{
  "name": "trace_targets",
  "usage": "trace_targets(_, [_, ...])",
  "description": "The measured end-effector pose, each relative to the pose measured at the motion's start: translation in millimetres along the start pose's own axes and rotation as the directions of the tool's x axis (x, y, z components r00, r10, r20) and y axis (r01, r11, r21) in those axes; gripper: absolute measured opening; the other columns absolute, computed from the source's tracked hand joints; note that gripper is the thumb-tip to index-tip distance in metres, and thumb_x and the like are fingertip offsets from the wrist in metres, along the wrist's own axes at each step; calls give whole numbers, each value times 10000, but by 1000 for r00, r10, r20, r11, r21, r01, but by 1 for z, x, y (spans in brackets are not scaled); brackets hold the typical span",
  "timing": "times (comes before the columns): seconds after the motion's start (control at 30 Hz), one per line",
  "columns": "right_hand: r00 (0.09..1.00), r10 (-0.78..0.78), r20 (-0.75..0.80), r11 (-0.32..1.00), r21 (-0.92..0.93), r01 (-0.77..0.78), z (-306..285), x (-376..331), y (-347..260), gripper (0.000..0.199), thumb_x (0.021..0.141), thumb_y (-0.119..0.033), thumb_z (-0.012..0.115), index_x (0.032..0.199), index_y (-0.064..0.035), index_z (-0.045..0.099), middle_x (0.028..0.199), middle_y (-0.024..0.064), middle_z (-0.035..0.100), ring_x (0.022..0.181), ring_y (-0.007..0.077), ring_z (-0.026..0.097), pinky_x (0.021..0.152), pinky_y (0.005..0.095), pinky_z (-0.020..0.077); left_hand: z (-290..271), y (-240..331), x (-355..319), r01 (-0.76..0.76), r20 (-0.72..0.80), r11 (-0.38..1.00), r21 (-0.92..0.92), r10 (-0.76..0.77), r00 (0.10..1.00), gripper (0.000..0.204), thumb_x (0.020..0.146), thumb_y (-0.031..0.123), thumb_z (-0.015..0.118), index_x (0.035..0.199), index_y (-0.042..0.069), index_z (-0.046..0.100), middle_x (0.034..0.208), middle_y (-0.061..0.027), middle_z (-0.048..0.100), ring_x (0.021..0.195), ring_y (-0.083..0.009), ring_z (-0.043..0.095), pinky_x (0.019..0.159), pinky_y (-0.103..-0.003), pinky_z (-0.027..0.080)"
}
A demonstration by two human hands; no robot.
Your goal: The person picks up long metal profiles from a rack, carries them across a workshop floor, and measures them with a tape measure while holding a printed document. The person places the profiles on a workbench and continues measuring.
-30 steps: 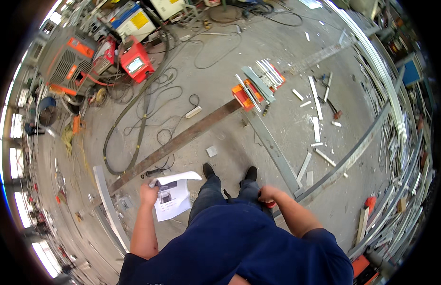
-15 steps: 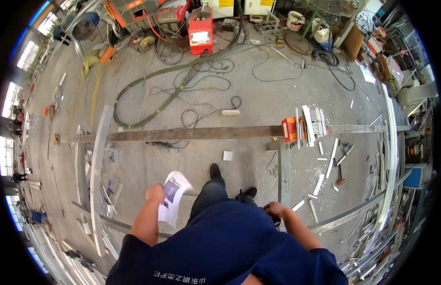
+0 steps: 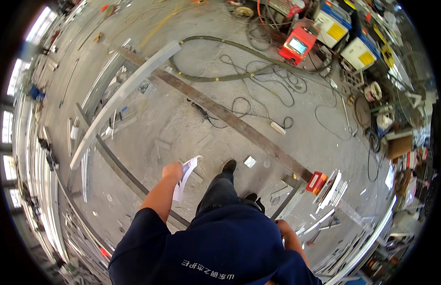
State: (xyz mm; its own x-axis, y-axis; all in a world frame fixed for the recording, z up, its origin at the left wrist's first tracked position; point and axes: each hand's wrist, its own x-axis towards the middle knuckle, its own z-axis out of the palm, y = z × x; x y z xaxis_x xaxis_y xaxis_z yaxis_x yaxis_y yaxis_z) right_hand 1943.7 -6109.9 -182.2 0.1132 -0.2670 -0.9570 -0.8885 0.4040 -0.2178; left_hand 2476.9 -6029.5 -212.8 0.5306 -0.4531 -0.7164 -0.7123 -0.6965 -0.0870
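A sheet of printed paper (image 3: 184, 179) hangs from my left hand (image 3: 172, 171), whose fingers are closed on its edge. The sheet is turned nearly edge-on, so little of its print shows. My right hand (image 3: 282, 228) is low beside my right hip, partly covered by my dark blue shirt; its fingers are mostly hidden and I cannot make out whether they hold anything. Ahead of my feet a rusty brown steel beam (image 3: 225, 116) runs diagonally. A pale metal bar (image 3: 123, 97) lies across its far left part.
A red box (image 3: 316, 183) and white strips (image 3: 330, 192) sit on the beam's right part. A red machine with a lit screen (image 3: 296, 45) stands at the back, with a thick looped hose (image 3: 220, 78) on the floor. Long metal profiles (image 3: 42, 190) lie at the left.
My view has swung to the left, so the beam now slants and the red machine appears further right. The paper has turned more edge-on. My right hand shows less than before.
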Motion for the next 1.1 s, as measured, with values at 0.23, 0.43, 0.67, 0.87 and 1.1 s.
trace_targets(0.23, [986,-103,129,961,-242,132,-45,37,-6,255,759,-194,638,939,-30,713,830,97,695,734,170,645,677,298,501,37,-11,-63,164,-69,971,-172,-178,982,234,811,176,524,932,76,697,981,-175,672,929,-336,652,799,-429,516])
trace_targets(0.43, [920,-149,362,974,-108,200,-67,89,8,226,763,-151,636,925,-10,704,794,83,678,699,141,618,653,278,494,113,-27,-157,386,-5,880,-277,-403,915,218,805,187,542,912,71,694,965,-180,672,927,-349,648,799,-432,513])
trace_targets(0.67, [860,-86,502,954,-208,216,-65,104,-65,258,735,-175,695,928,-4,697,822,75,675,712,154,619,661,291,493,175,-61,-236,589,51,638,-495,-656,753,221,798,189,554,904,51,690,968,-194,666,928,-347,646,803,-437,508])
trace_targets(0.87, [911,-28,411,870,-439,224,-44,127,-142,334,730,-248,727,963,-10,698,882,80,688,751,170,630,691,317,496,202,-92,-222,626,123,418,-658,-761,637,215,808,185,560,872,29,693,954,-216,661,932,-373,635,815,-446,503])
trace_targets(1.1, [951,-90,296,811,-532,242,7,131,-261,359,749,-326,704,989,-59,711,896,84,695,788,185,635,718,328,501,216,-177,-134,551,118,298,-780,-794,596,246,784,180,566,895,-13,671,933,-256,646,923,-408,620,809,-468,492])
